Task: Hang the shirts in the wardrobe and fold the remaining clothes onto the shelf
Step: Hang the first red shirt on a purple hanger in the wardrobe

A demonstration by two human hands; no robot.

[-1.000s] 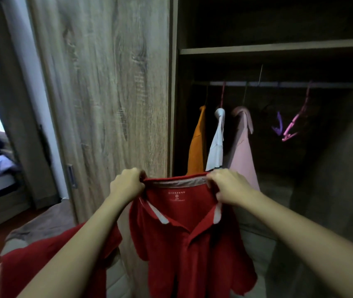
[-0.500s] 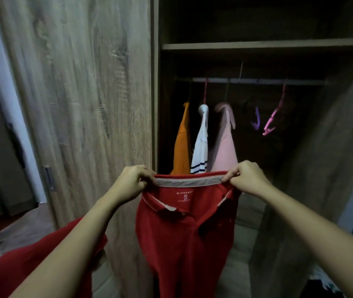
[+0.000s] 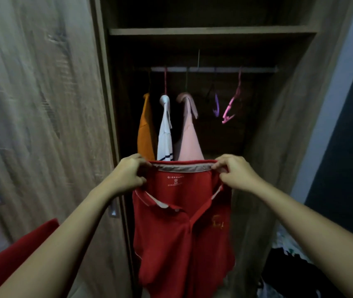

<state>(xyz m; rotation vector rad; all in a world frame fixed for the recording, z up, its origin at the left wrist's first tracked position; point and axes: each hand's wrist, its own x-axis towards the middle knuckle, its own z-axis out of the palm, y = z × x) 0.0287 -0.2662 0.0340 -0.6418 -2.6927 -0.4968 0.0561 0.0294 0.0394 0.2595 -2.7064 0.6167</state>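
Note:
A red polo shirt point(image 3: 177, 233) hangs in front of the open wardrobe, stretched by its collar. My left hand point(image 3: 128, 175) pinches the collar's left end and my right hand point(image 3: 233, 173) pinches the right end. Behind it, on the rail point(image 3: 255, 69), hang an orange shirt point(image 3: 145, 130), a white shirt point(image 3: 165, 134) and a pink shirt point(image 3: 189, 136). An empty purple hanger point(image 3: 216, 106) and an empty pink hanger point(image 3: 231, 104) hang further right. A shelf point(image 3: 210, 31) runs above the rail.
The wooden wardrobe door point(image 3: 42, 104) fills the left side, with a metal handle point(image 3: 113, 209) near my left forearm. Red fabric point(image 3: 14, 259) lies at the lower left. Dark clothes point(image 3: 287, 274) are piled at the lower right by the wardrobe's right wall point(image 3: 279, 147).
The view has swung right so the wardrobe opening is centred. My hands have moved apart, pulling the red collar wider and a little higher.

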